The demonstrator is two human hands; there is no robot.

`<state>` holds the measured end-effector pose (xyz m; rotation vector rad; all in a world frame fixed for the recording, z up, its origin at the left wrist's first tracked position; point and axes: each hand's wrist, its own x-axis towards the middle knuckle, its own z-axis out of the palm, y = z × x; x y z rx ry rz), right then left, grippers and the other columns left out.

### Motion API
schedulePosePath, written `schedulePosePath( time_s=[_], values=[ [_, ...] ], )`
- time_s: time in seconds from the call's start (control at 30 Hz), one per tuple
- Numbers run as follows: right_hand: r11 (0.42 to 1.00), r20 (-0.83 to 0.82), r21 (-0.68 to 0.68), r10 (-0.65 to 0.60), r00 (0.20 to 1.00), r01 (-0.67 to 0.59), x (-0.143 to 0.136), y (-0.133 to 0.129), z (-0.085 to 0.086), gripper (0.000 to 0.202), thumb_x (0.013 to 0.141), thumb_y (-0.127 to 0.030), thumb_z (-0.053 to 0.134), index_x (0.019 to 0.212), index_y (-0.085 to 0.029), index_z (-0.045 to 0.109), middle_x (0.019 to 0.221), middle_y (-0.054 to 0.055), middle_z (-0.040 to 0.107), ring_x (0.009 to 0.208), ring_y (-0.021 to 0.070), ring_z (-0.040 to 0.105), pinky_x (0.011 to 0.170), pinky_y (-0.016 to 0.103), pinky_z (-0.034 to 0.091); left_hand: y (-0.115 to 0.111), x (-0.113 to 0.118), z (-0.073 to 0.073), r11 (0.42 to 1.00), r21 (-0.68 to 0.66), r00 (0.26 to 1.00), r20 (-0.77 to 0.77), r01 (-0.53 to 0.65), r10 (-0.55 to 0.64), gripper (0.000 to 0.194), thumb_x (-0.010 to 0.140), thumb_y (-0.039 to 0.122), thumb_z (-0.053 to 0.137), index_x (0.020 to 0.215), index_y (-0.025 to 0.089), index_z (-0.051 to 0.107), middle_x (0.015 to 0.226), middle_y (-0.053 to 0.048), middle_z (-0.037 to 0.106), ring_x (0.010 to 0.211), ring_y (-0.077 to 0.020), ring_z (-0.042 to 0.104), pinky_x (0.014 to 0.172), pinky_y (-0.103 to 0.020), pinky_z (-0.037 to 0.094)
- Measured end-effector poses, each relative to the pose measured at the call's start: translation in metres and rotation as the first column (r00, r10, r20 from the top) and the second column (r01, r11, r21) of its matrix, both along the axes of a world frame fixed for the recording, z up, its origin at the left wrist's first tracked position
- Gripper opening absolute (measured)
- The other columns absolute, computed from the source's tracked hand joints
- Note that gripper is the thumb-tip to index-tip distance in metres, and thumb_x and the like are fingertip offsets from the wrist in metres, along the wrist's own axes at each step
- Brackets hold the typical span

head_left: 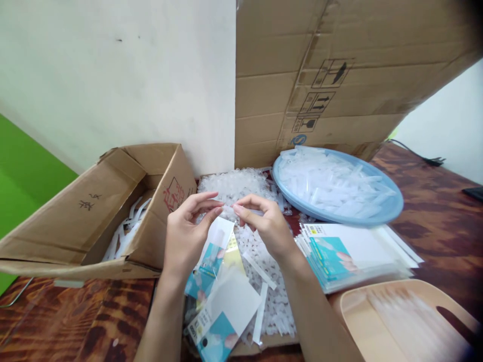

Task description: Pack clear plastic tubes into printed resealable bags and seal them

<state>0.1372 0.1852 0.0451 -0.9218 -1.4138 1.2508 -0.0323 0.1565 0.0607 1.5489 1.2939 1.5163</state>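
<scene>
Both hands meet near the middle of the view, above a heap of small translucent pieces [266, 301]. My left hand [190, 229] has its thumb and fingertips pinched near a small clear piece [227, 211]. From the other side, my right hand [264, 221] pinches at the same piece, its thumb and index finger together. The piece is too small to make out fully. Below the hands lie printed packets with white and teal faces [222, 317] and a yellow sheet [233, 254]. Two flat white strips [259, 314] rest on the heap.
An open cardboard box [154, 221] with white strips stands at left. A blue basin [394, 203] of translucent tubes sits at back right, before a large carton [271, 90]. Stacked packets [354, 251] and a beige tray [349, 306] are at right.
</scene>
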Motion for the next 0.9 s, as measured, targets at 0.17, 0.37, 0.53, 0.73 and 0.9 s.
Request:
schedulePosePath(
  time_s=[0.17, 0.37, 0.53, 0.73, 0.9],
  values=[
    [1.000, -0.041, 0.001, -0.021, 0.999, 0.021, 0.001, -0.002, 0.004, 0.017, 0.086, -0.033, 0.070, 0.081, -0.017, 0.070, 0.064, -0.002, 0.061, 0.058, 0.0118, 0.052, 0.052, 0.023, 0.037, -0.003, -0.002, 0.002, 1.000, 0.000, 1.000, -0.004, -0.007, 0.007, 0.023, 0.083, 0.023, 0.078, 0.106, 0.019, 0.074, 0.093, -0.005, 0.079, 0.090, -0.0197, 0.074, 0.084, -0.028, 0.058],
    [0.999, -0.065, 0.028, 0.018, 0.998, -0.016, 0.002, -0.004, 0.006, 0.017, 0.087, -0.033, 0.070, 0.080, -0.018, 0.069, 0.063, -0.003, 0.059, 0.057, 0.0116, 0.052, 0.054, 0.023, 0.039, -0.002, 0.006, -0.001, 0.998, -0.048, 0.975, 0.222, 0.031, -0.020, 0.023, 0.078, 0.024, 0.083, 0.098, 0.018, 0.073, 0.088, -0.004, 0.079, 0.084, -0.0171, 0.075, 0.077, -0.023, 0.059],
    [0.991, 0.001, 0.130, -0.032, 0.999, 0.032, 0.002, -0.010, 0.012, 0.020, 0.088, -0.030, 0.068, 0.073, -0.017, 0.065, 0.065, -0.002, 0.060, 0.060, 0.0122, 0.053, 0.058, 0.024, 0.041, -0.003, 0.010, -0.002, 0.995, -0.083, 0.961, 0.275, 0.062, -0.037, 0.020, 0.077, 0.024, 0.084, 0.092, 0.016, 0.073, 0.087, -0.004, 0.078, 0.082, -0.0154, 0.074, 0.073, -0.021, 0.059],
    [0.975, 0.129, 0.209, -0.107, 0.986, 0.078, 0.003, -0.015, 0.019, 0.022, 0.088, -0.029, 0.067, 0.070, -0.018, 0.061, 0.065, -0.003, 0.058, 0.061, 0.0130, 0.053, 0.058, 0.024, 0.041, 0.000, 0.009, -0.006, 0.985, -0.110, 0.950, 0.299, 0.131, -0.093, 0.021, 0.076, 0.027, 0.085, 0.090, 0.016, 0.073, 0.086, -0.004, 0.077, 0.080, -0.0153, 0.072, 0.074, -0.022, 0.058],
    [0.965, 0.180, 0.241, -0.144, 0.973, 0.099, 0.002, -0.013, 0.019, 0.023, 0.089, -0.030, 0.066, 0.069, -0.019, 0.061, 0.068, 0.000, 0.063, 0.066, 0.0164, 0.057, 0.063, 0.027, 0.045, 0.002, 0.011, -0.010, 0.988, -0.112, 0.953, 0.294, 0.104, -0.067, 0.023, 0.075, 0.030, 0.085, 0.087, 0.016, 0.072, 0.085, -0.005, 0.076, 0.080, -0.0172, 0.072, 0.074, -0.025, 0.058]
  ],
)
